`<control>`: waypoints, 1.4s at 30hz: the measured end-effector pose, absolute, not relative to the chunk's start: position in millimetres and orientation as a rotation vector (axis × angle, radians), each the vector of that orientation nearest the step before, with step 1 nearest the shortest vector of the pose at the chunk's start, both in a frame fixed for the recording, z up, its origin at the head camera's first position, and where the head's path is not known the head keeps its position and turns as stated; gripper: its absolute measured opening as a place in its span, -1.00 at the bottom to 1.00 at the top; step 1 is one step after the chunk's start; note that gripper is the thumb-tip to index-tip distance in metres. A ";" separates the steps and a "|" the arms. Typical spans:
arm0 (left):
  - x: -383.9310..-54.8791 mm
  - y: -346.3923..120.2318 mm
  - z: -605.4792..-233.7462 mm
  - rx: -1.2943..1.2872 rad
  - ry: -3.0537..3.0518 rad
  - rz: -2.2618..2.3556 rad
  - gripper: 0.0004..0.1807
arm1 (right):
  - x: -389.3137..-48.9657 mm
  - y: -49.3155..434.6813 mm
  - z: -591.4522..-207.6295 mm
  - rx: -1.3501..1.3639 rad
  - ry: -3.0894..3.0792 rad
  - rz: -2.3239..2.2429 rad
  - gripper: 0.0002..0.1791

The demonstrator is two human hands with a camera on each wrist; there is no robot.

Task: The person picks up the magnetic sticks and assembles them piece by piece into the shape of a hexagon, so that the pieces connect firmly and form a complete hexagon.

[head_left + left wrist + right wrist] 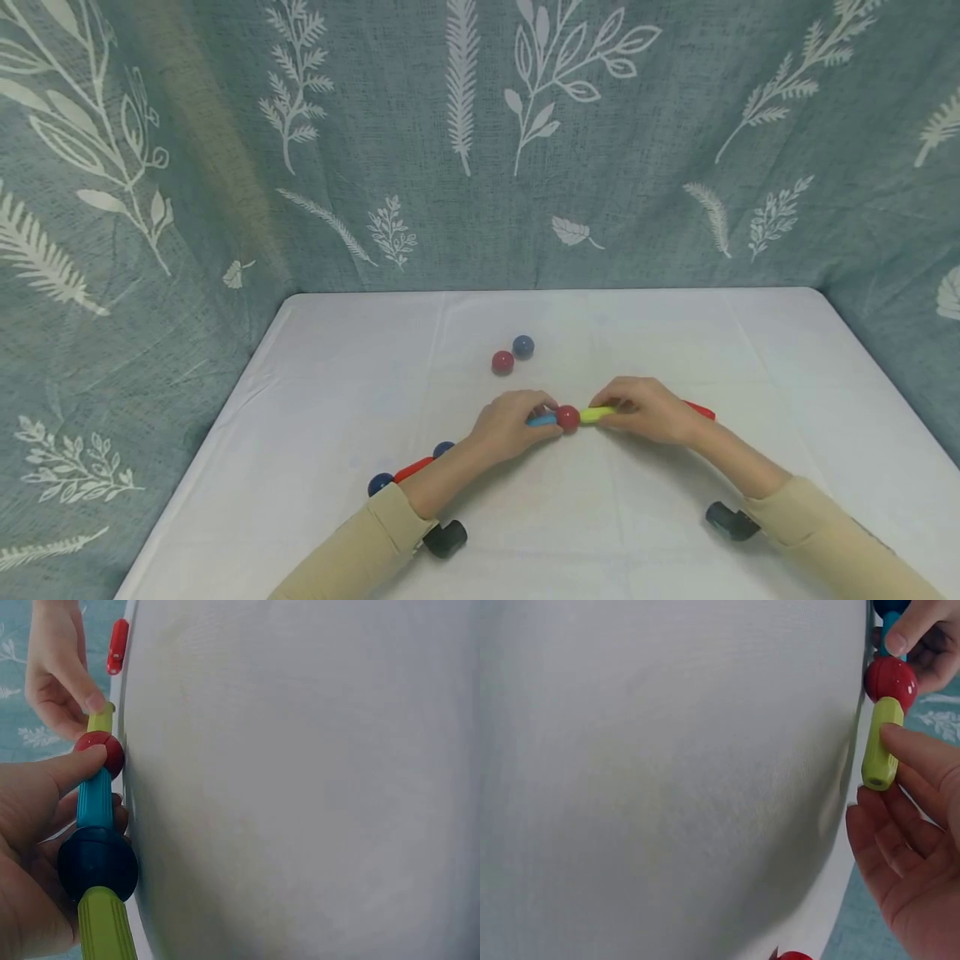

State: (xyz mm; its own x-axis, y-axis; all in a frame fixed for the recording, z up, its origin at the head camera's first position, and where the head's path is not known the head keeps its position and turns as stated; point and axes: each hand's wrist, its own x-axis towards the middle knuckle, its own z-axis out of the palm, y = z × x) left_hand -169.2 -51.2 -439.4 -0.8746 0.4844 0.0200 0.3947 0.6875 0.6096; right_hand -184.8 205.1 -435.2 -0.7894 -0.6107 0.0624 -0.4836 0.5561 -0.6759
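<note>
My left hand [516, 423] grips a light blue rod [94, 799], its thumb against a red ball [567, 417] on the rod's end. On the ball's other side a yellow-green rod [882, 742] sticks out, pinched between thumb and fingers of my right hand [651, 408]. Behind the blue rod comes a dark blue ball [97, 864] and another yellow-green rod [107, 926], joined in line. Farther left, partly hidden by my left forearm, a red rod [413, 469] stands between a blue ball [380, 484] and a second blue ball [444, 449].
A loose red ball [502, 362] and a loose blue ball [522, 347] lie beyond my hands on the white-covered table [360, 358]. Red rods [118, 645] lie past my right hand. A patterned curtain [480, 217] hangs along the table's back edge.
</note>
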 end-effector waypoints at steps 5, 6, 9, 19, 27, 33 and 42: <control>-168.0 -47.8 -437.5 0.726 2.792 0.930 -0.53 | -183.8 200.9 -435.7 -0.930 2.621 -1.039 -0.74; -168.3 -45.8 -437.0 0.742 2.807 0.924 -0.50 | -183.6 200.2 -436.0 -0.935 2.617 -1.044 -0.74; -170.0 -38.3 -435.2 0.796 2.847 0.891 -0.53 | -183.5 197.9 -436.9 -0.944 2.612 -1.065 -0.74; -173.4 -26.5 -439.7 0.781 2.873 0.814 -0.73 | -182.4 191.7 -436.9 -0.928 2.564 -1.123 -0.73; -171.0 -33.0 -441.3 0.777 2.880 0.833 -0.77 | -188.2 186.9 -437.7 -0.904 2.534 -1.138 -0.77; -169.1 -40.8 -440.9 0.753 2.878 0.841 -0.76 | -209.9 168.9 -434.0 -0.870 2.624 -1.182 -0.77; -168.1 -46.5 -441.5 0.780 2.859 0.893 -0.76 | -255.6 131.1 -431.9 -0.812 2.705 -1.151 -0.54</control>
